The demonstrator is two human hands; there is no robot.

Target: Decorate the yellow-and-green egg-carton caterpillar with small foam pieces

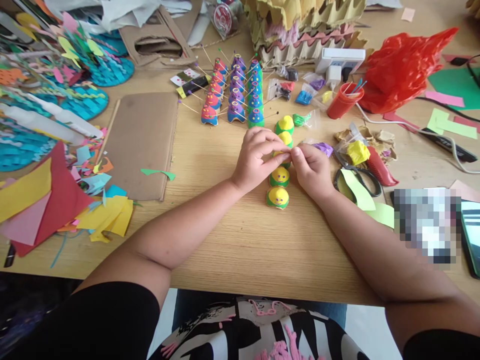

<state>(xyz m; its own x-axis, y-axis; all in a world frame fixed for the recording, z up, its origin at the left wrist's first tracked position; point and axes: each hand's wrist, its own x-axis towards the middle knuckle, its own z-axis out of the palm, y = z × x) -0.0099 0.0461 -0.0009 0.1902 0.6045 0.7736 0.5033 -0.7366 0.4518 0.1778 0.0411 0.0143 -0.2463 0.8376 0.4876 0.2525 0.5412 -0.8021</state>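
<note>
A row of green and yellow egg-carton figures runs away from me on the table, the nearest two showing small smiling faces. Over the middle of this row my left hand is closed in a pinch, thumb and fingertips together. My right hand meets it fingertip to fingertip from the right, also pinched. Whatever lies between the fingertips is too small or hidden to make out. Both hands partly cover the middle figures. Behind stand three finished-looking rows: red and blue figures, purple and blue figures, and blue-green figures, with pins sticking out.
Black-handled scissors lie right of my right hand, near yellow clay. Beyond are a red cup, a red plastic bag and stacked egg cartons. Cardboard and paper scraps lie left.
</note>
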